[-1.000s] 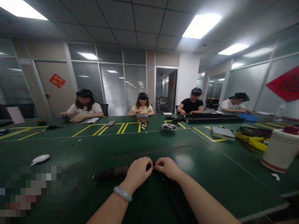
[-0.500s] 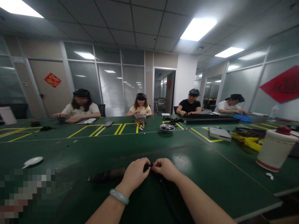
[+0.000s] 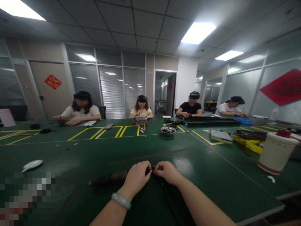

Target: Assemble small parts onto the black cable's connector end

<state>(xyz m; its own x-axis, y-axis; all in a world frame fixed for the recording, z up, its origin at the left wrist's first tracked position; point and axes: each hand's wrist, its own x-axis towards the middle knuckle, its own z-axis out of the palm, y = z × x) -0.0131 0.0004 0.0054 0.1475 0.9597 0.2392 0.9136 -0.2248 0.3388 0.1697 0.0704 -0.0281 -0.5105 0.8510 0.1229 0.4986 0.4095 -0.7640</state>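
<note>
My left hand (image 3: pixel 136 176) and right hand (image 3: pixel 167 172) meet low on the green tabletop (image 3: pixel 211 175), fingers of both pinched narrow on a small dark connector (image 3: pixel 151 171) between them. It is too small to make out further. A dark cable bundle (image 3: pixel 108 179) lies on the tabletop just left of my left hand. A pale bracelet (image 3: pixel 120 201) circles my left wrist. Farther off stand a metal bowl (image 3: pixel 168 130) and a white jar (image 3: pixel 275 152).

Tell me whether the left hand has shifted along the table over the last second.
No. The left hand stays pinched against the right hand on the small dark part, just ahead of the dark bundle lying on the green table.
</note>
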